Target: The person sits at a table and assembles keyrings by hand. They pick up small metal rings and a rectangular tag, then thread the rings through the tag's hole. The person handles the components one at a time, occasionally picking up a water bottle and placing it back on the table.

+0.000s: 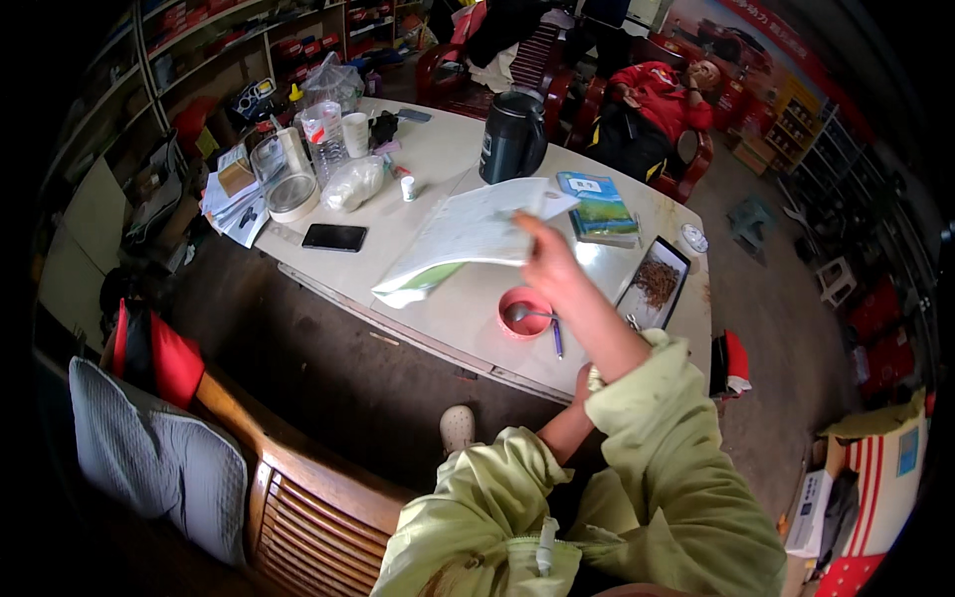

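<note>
At the far left of the table (pixel 438 298) stand a clear jar (pixel 282 179), a water bottle (pixel 322 139) and a white cup (pixel 355 133), with a black phone (pixel 334 237) lying flat nearer the edge. In the middle, a sheaf of white papers (pixel 468 231) is lifted off the tabletop, its low end sagging toward the near edge and its high end by the dark jug (pixel 511 137). The right hand (pixel 553 271) is raised at that high end, fingers pressed on the sheet's corner in a pinch. Just below it sit a red ashtray (pixel 524 312) with a spoon and a pen (pixel 557 338); further right are a green book (pixel 599 207) and a black tray (pixel 654 285) of brown bits. The left hand (pixel 584 381) is tucked low beside the right sleeve; whether it is spread or closed cannot be told. The risk I see: held by one corner, the loose sheets could slide apart, or the sagging end could sweep the ashtray.
</note>
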`<action>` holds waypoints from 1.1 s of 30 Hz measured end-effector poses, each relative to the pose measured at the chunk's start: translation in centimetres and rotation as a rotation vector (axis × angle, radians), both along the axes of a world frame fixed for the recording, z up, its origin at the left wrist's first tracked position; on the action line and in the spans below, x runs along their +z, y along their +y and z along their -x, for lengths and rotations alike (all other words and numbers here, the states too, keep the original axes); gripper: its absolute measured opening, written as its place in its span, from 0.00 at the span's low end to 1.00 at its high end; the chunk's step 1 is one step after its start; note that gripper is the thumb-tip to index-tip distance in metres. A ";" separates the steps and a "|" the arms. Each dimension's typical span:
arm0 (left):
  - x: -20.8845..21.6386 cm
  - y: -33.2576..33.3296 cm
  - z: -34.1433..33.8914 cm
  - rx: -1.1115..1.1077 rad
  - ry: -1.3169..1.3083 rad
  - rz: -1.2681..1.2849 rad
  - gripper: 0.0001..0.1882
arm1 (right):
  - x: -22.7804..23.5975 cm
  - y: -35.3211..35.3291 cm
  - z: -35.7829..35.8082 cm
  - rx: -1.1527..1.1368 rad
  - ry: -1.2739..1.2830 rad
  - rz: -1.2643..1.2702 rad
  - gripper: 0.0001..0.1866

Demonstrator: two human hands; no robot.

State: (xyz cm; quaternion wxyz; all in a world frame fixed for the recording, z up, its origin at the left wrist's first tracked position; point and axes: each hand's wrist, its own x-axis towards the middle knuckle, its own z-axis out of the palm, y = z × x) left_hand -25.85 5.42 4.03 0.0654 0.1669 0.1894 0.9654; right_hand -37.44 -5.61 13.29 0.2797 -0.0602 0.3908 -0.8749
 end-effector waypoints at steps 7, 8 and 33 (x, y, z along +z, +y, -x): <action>0.3 -0.5 -2.9 -0.185 -0.338 -0.222 0.09 | -2.3 -3.8 -6.8 0.319 -0.245 -0.337 0.17; 0.1 -0.4 -3.1 -0.177 -0.377 -0.212 0.10 | -1.1 -3.3 -7.9 0.288 -0.233 -0.373 0.17; -4.8 1.8 -3.7 0.372 -0.499 0.709 0.04 | -13.5 24.5 -13.2 -0.484 0.569 -0.845 0.09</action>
